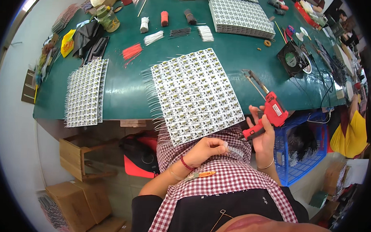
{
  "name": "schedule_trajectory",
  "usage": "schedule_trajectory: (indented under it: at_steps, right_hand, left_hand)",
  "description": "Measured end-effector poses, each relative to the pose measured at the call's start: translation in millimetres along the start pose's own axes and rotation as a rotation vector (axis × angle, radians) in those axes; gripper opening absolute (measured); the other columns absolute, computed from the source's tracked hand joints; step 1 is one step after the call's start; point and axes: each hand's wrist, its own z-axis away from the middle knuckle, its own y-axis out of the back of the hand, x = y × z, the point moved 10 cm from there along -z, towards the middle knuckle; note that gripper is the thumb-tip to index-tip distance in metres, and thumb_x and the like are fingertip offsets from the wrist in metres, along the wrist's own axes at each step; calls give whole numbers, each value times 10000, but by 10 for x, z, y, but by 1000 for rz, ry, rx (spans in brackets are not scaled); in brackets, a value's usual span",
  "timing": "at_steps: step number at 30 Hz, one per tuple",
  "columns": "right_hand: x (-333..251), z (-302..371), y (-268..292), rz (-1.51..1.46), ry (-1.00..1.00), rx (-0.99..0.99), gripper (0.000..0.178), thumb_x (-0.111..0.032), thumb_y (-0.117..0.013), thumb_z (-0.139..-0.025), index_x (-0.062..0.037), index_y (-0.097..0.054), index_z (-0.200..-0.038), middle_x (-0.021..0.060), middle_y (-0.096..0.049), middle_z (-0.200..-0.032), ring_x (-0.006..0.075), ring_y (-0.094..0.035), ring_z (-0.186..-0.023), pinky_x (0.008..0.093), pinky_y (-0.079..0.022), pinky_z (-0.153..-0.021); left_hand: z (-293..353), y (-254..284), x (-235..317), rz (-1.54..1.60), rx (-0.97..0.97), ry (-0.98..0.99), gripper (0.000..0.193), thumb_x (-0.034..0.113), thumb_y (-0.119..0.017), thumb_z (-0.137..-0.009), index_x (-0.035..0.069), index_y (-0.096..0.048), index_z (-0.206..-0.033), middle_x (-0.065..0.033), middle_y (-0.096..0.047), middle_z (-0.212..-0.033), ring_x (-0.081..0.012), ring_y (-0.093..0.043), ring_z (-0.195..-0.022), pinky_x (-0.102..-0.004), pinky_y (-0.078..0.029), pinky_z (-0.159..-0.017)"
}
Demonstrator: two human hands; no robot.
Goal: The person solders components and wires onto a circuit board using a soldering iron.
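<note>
Circuit panel [196,96] past near edge of green table [127,87], open surface leftward

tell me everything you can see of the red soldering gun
The red soldering gun looks plastic, with black parts on its handle and a pale printed label on its body. A dark barrel and a thin metallic tube reach forward, converging near the tip. It slants forward and left, its front over the green table, right of the white board panel and apart from it. The right hand holds its handle; whether it is on cannot be told.
</note>
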Motion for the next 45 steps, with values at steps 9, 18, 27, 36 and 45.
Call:
schedule_trajectory:
  at_steps: [9,18,27,36,45]
  right_hand:
    - [40,7,-200,-157,-130,-36,332,-238,-595,-949,-150,-505,-1256,59,-609,-1220,198,-500,-1270,377,-339,-1024]
    - [57,-50,-170,-173,-157,-133,320,-220,-597,-948,-158,-519,-1252,32,-623,-1156,195,-527,-1224,400,-386,-971]
    - [89,-167,-147,-283,-123,-242,319,-182,-598,-944,-127,-509,-1245,69,-622,-984,261,-553,-1169,476,-420,-999]
    - [116,-201,15,-314,-67,-202,307,-141,-571,-948,-99,-493,-1242,99,-616,-967,294,-556,-1155,536,-386,-1057]
    - [-79,-10,-123,-46,80,-238,372,-94,-599,-919,-25,-462,-1259,120,-608,-955,190,-617,-821,368,-551,-765]
  left_hand:
    - [-35,48,12,79,1,-142,159,177,-663,-914,30,-701,-962,-169,-396,-1485,-265,-449,-1317,-360,-392,-1057]
    - [84,-42,98,142,33,-261,202,219,-638,-933,23,-683,-933,-169,-468,-1418,-229,-512,-1227,-355,-404,-1036]
    - [105,-87,-6,145,190,-327,198,186,-608,-954,-6,-657,-947,-138,-575,-1252,-188,-592,-1101,-305,-501,-924]
    - [145,147,-166,254,284,-280,159,158,-571,-977,3,-593,-1002,-111,-668,-967,-154,-678,-759,-283,-570,-713]
    - [66,61,-152,87,246,-184,141,88,-557,-972,-31,-603,-1035,-132,-680,-905,-153,-677,-725,-269,-563,-683]
